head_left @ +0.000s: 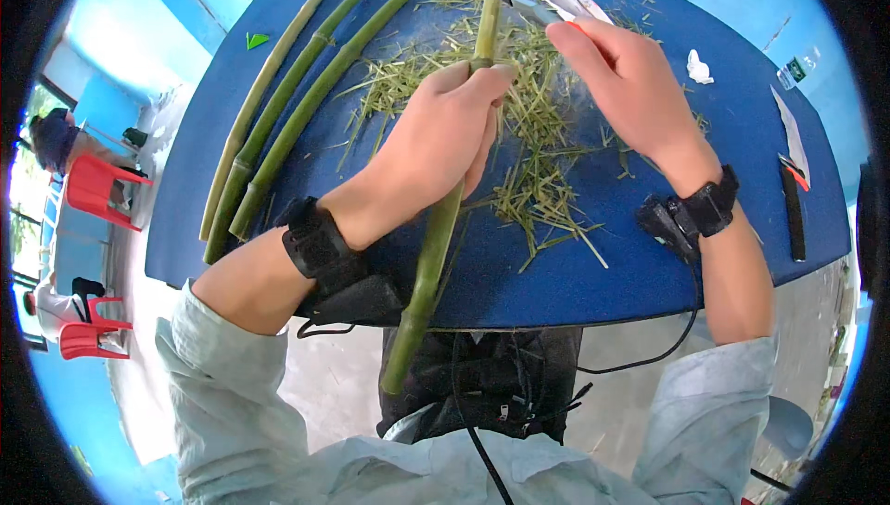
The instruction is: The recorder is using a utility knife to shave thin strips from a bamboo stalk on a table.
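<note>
My left hand (454, 130) is wrapped round a green bamboo stalk (426, 273). The stalk slants over the table's near edge, its lower end above my lap, its upper part pale and scraped. My right hand (630, 79) is closed on a utility knife (530, 9) with a grey body and a touch of orange. Its dark blade tip points left, close beside the stalk's pale upper part; I cannot tell whether it touches. Thin green and yellow bamboo shavings (542, 162) lie scattered beneath and between my hands.
Three bamboo stalks (297, 116) lie side by side at the left of the blue table (352, 296). At the right are a knife (794, 176) with a black and orange handle, a crumpled white tissue (699, 68) and a clear bottle (799, 69). Red chairs (97, 192) with people stand far left.
</note>
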Available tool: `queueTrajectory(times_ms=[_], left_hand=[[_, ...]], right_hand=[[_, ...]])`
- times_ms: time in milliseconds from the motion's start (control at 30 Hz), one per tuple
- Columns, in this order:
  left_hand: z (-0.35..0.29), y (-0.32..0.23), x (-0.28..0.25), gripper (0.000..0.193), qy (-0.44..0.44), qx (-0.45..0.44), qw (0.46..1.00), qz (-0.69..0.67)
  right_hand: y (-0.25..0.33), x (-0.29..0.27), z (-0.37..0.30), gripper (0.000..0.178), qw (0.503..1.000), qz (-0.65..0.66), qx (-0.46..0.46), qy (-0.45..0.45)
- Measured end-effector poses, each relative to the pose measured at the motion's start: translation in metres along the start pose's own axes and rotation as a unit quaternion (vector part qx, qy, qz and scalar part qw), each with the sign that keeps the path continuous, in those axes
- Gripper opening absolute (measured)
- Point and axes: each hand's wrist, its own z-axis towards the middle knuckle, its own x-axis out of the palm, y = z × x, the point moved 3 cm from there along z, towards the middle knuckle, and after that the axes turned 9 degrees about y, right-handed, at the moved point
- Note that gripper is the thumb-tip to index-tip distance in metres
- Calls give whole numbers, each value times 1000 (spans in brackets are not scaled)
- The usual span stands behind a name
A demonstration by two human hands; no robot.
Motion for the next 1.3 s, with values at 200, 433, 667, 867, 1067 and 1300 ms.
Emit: queueTrajectory(times_ms=[200,433,667,867,1067,1300], left_hand=[[3,7,-2,34,-19,15,999,-31],[4,2,1,46,-19,10,1000,-14],[1,0,-1,54,-23,-13,999,36],[0,-5,2,52,-35,-24,997,61],[-3,-7,6,41,-19,-19,997,72],[2,2,2,23,-16,0,1000,-19]], right_hand=[[4,7,-2,53,996,-8,-31,82],[3,9,-3,59,994,2,-28,106],[8,10,-3,56,993,-6,-2,115],[7,8,-2,53,997,-53,6,57],[-12,1,1,54,997,-64,43,-10],[-9,2,2,58,1000,3,15,24]])
